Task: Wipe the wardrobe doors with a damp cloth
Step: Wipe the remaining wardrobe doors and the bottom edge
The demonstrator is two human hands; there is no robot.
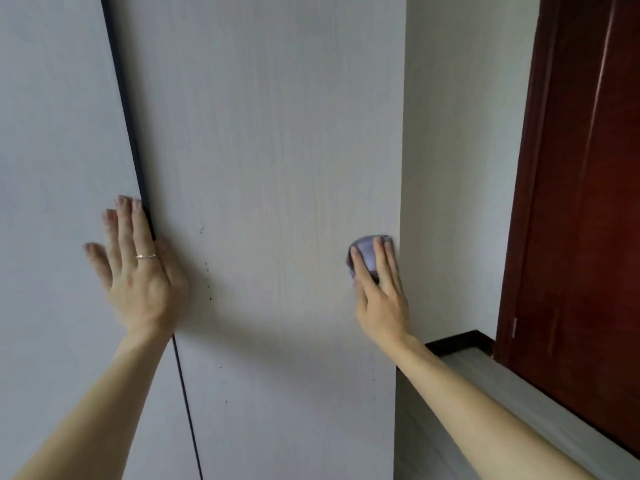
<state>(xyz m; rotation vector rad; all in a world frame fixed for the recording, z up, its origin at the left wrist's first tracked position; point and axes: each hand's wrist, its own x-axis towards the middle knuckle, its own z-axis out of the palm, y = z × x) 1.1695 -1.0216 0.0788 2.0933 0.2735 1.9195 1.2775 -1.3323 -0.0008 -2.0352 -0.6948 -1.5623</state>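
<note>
- One cloth (367, 252), pale purple and bunched up, is pressed against the right wardrobe door (270, 150), close to that door's right edge and about halfway down the view.
- The cloth is covered by the right hand (381, 299). Its fingers are laid straight over the fabric and flattened towards the door, not curled round it. Part of the cloth shows above and to the left of the fingertips.
- Two wardrobe doors are seen, both pale grey-white with a faint wood grain. The left wardrobe door (52, 133) is separated from the right one by one narrow dark gap (124, 109) running from top to bottom.
- The left hand (138, 271) is laid flat on the left wardrobe door, just beside the gap, with its fingers spread, straight and holding nothing. One thin ring (145, 256) is worn on one finger.
- Several small dark specks (207, 271) are scattered down the right wardrobe door; they are too small to be counted with certainty.
- One white wall (460, 133) is seen past the wardrobe's right edge.
- One dark red wooden door (581, 168) stands at the far right, above a grey floor (519, 410) and a dark skirting board (457, 342).
</note>
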